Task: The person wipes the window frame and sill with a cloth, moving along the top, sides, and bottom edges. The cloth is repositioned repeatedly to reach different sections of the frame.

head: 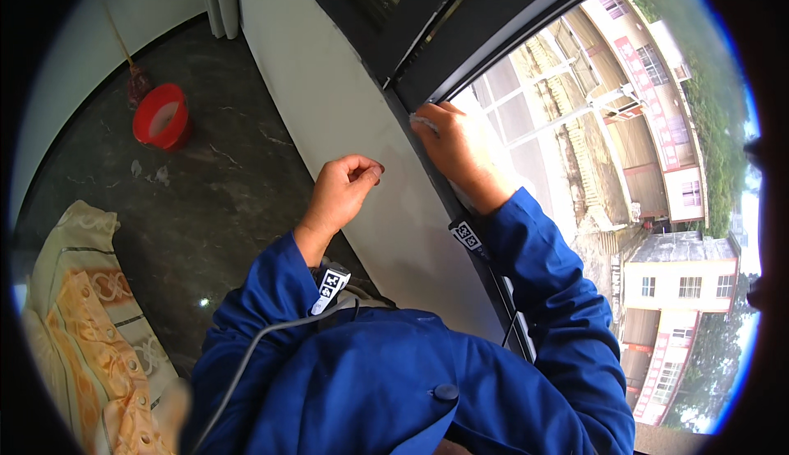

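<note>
My right hand [459,147] grips a small grey-white wad, perhaps a cloth [424,123], most of it hidden by the fingers. It presses at the inner corner of a dark window frame [487,39]. In front of my body, over a pale wall or sill surface [345,94], hovers my left hand [342,193]. Its fingers are curled, with the thumb against the forefinger, and I see nothing held in it. Both forearms are in blue sleeves, with a tagged band at each wrist.
A red bucket [179,137] with cloudy liquid stands on the dark marbled floor [228,103], beside a mop [138,85]. Wet spots lie near it. Patterned curtain fabric [92,325] with eyelets is at lower left. A grey cable [246,356] crosses my left side. Buildings [684,285] show outside.
</note>
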A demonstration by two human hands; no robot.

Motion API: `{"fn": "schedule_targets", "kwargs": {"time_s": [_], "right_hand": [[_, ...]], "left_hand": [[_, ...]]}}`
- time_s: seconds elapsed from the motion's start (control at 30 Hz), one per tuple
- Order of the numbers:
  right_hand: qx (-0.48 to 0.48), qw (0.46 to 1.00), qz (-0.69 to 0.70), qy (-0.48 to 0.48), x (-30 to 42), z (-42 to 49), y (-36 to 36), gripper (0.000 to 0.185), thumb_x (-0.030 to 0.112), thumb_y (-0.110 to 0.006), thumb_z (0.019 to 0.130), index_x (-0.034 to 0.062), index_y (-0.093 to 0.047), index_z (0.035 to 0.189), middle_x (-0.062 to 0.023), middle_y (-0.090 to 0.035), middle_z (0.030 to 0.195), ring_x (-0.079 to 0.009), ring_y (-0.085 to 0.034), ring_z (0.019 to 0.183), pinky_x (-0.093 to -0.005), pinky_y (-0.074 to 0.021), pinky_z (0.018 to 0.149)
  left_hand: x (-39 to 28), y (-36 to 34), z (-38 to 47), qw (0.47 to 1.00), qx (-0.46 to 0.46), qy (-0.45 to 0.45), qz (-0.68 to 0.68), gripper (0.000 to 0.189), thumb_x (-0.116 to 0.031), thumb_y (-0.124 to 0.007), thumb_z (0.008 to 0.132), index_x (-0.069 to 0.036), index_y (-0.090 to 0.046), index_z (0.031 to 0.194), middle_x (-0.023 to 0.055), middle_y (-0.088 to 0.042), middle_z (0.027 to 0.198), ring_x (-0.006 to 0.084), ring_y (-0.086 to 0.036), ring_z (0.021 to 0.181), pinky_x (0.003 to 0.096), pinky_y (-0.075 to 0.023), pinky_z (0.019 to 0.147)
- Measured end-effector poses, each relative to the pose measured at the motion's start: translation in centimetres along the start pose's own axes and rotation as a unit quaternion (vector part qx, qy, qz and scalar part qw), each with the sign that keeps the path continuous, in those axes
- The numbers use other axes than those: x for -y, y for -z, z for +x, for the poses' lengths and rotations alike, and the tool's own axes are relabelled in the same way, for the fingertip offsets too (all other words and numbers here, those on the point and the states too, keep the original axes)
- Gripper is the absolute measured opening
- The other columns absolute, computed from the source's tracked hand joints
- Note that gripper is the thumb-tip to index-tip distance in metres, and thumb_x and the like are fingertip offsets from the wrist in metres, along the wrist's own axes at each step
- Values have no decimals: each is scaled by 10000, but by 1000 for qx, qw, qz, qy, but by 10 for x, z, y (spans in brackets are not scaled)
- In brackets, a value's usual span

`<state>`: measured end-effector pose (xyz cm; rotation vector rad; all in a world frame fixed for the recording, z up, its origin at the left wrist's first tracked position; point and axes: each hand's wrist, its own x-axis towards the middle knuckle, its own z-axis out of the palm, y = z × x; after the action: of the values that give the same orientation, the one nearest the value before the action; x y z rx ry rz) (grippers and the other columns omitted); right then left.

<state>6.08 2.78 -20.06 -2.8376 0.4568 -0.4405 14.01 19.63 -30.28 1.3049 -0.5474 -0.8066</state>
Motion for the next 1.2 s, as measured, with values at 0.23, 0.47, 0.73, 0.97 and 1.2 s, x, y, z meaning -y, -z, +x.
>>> {"fn": "schedule_targets", "kwargs": {"time_s": [0.23, 0.47, 0.73, 0.97, 1.2], "right_hand": [[-100, 993, -14, -69, -10, -2, -17, 126, 162, -692, 795, 106, -662, 904, -114, -684, 796, -325, -665, 729, -399, -523, 654], [-44, 997, -40, 39, -9, -6, -10, 122, 75, -597, 831, 109, -665, 926, -102, -646, 841, -330, -653, 762, -425, -516, 660], [154, 986, -58, 11, -7, 14, 9, 210, 145, -570, 868, 69, -715, 999, -156, -687, 845, -342, -667, 802, -406, -530, 722], [142, 989, -27, 22, -14, -4, 18, 173, 127, -602, 834, 61, -722, 940, -175, -687, 829, -346, -670, 806, -405, -531, 718], [-8, 999, 32, -22, -9, 4, -6, 93, 87, -644, 797, 79, -694, 875, -148, -666, 761, -354, -662, 747, -418, -524, 680]], "left_hand": [[4, 5, -3, 999, -35, 12, 7, 152, -120, -657, 897, 30, -679, 905, 38, -668, 748, 89, -607, 706, 235, -483, 658], [7, 3, -3, 999, -32, 16, 4, 152, -121, -661, 892, 29, -682, 908, 39, -669, 751, 89, -608, 707, 237, -481, 656], [4, 2, -2, 1000, -3, 31, 0, 140, -106, -657, 885, 29, -685, 908, 42, -674, 761, 89, -606, 708, 233, -475, 656], [4, -7, -2, 1000, 19, 11, 7, 150, -112, -652, 892, 33, -681, 913, 51, -677, 763, 91, -611, 709, 232, -475, 649], [11, 2, -2, 1000, -6, 9, 12, 149, -152, -659, 903, -9, -692, 936, 7, -651, 753, 46, -517, 630, 197, -404, 539]]}}
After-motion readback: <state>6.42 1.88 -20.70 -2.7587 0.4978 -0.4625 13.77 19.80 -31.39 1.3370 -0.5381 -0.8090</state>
